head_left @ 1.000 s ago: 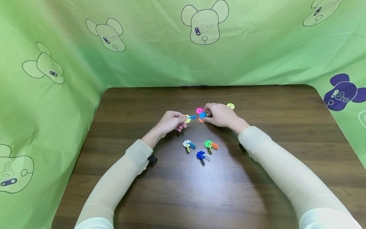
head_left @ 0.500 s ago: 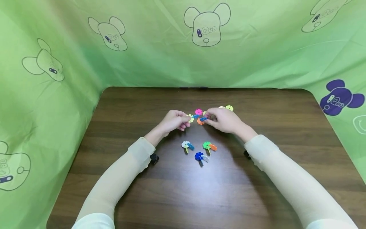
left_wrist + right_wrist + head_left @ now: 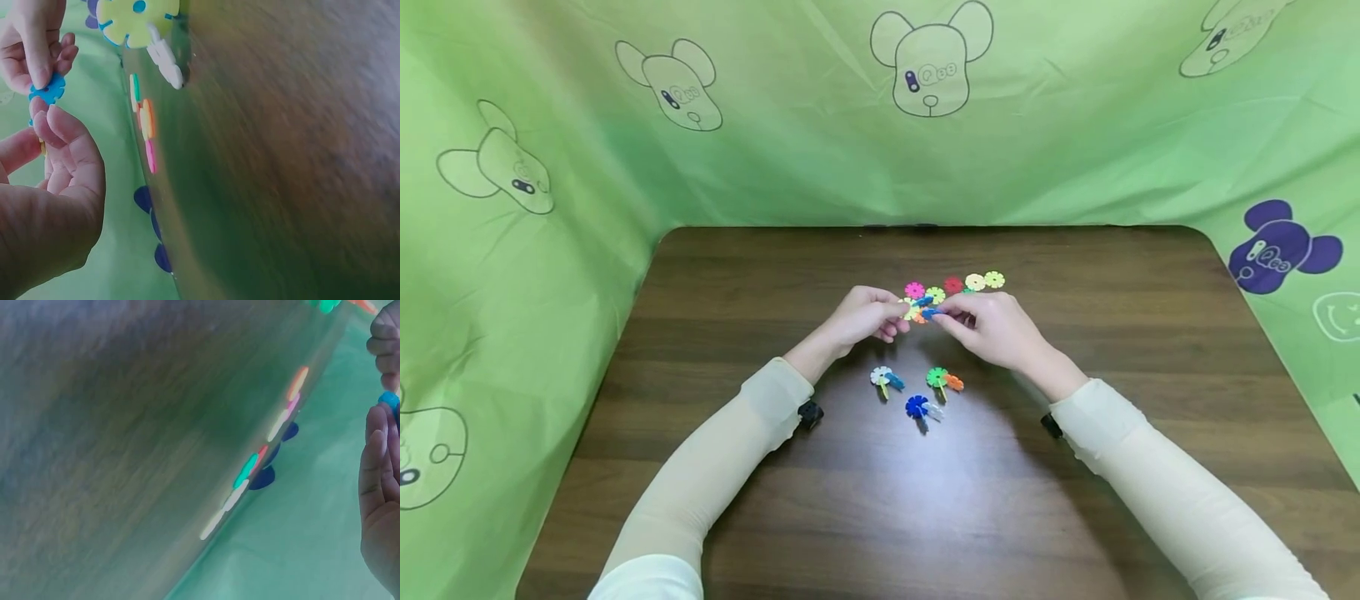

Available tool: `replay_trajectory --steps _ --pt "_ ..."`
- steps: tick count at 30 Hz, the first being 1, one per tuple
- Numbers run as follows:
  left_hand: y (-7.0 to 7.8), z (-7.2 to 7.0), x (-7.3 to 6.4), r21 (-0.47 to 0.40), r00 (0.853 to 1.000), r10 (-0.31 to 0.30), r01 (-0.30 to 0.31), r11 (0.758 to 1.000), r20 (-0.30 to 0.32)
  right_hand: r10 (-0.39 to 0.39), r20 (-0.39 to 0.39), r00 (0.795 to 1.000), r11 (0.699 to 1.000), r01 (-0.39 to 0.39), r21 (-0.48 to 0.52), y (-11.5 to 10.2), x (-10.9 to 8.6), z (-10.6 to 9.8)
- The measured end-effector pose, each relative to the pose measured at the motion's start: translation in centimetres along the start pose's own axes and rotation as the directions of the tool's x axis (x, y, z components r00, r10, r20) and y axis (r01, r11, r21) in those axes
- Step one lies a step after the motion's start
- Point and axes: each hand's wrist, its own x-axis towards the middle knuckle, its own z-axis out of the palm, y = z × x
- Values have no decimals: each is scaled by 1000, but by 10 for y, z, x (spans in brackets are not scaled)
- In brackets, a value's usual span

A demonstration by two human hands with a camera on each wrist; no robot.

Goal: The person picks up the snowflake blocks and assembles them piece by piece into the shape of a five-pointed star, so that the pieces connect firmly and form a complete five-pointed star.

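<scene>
My left hand [image 3: 871, 318] pinches a pale yellow notched snowflake disc [image 3: 909, 309] with a blue disc [image 3: 923, 301] slotted into it. Close to its right, my right hand [image 3: 996, 329] pinches another blue snowflake disc [image 3: 931, 314] between thumb and fingers. Above the table the pieces are very near each other; whether they touch I cannot tell. In the left wrist view a blue disc [image 3: 49, 89] shows between both hands; the yellow one is mostly hidden by fingers. At the edge of the right wrist view a bit of blue disc [image 3: 389, 399] sits at the fingertips.
Loose discs lie behind the hands: pink [image 3: 914, 290], yellow-green [image 3: 935, 295], red [image 3: 952, 285], cream [image 3: 975, 282] and yellow [image 3: 995, 279]. Nearer stand three joined clusters: white-topped [image 3: 881, 376], green-topped [image 3: 937, 377] and dark-blue-topped [image 3: 917, 406]. Green cloth hangs behind the table [image 3: 880, 517].
My right hand has picked a blue disc up from the loose discs and drawn it slightly nearer. My left hand has shifted right with its joined discs, narrowing the gap.
</scene>
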Motion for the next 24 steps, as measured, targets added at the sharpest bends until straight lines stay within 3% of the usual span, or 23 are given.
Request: replay_trajectory --steps 12,24 --pt "-2 8 3 32 999 27 -28 999 37 -97 -85 992 995 95 -20 -3 -3 4" --pt "-2 16 -1 -42 1000 6 -6 999 -7 -209 -125 970 977 201 -74 -11 -6 6"
